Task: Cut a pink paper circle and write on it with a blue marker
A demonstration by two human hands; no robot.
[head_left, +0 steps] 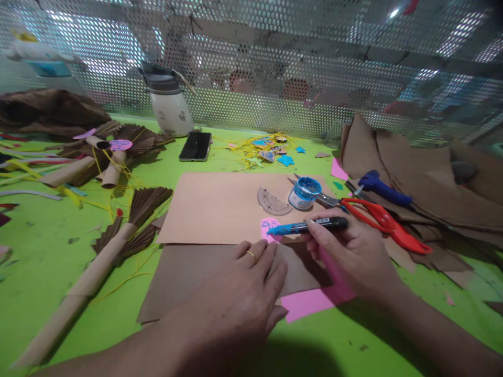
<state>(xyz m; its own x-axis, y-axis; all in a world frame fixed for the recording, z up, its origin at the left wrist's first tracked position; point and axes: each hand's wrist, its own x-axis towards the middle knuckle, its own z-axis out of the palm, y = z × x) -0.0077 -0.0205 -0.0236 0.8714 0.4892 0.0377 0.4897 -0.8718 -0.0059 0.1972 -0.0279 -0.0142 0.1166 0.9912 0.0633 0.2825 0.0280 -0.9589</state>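
My right hand (349, 251) grips a blue and black marker (306, 226), its tip resting on a small pink paper piece (269, 225) with blue marks. My left hand (243, 283) lies flat with fingers stretched out on a dark brown paper sheet (184, 277), just below the pink piece; a ring shows on one finger. A lighter tan sheet (216, 207) lies beyond, and a pink sheet (314, 299) sticks out under the brown one.
On the green table (47, 262) lie a protractor (273, 201), a blue-lidded jar (304, 192), red scissors (383, 222), blue-handled scissors (383, 188), a phone (195, 145), a white bottle (168, 102), brown paper fans on rolled tubes (113, 241) and stacked brown paper (424, 173).
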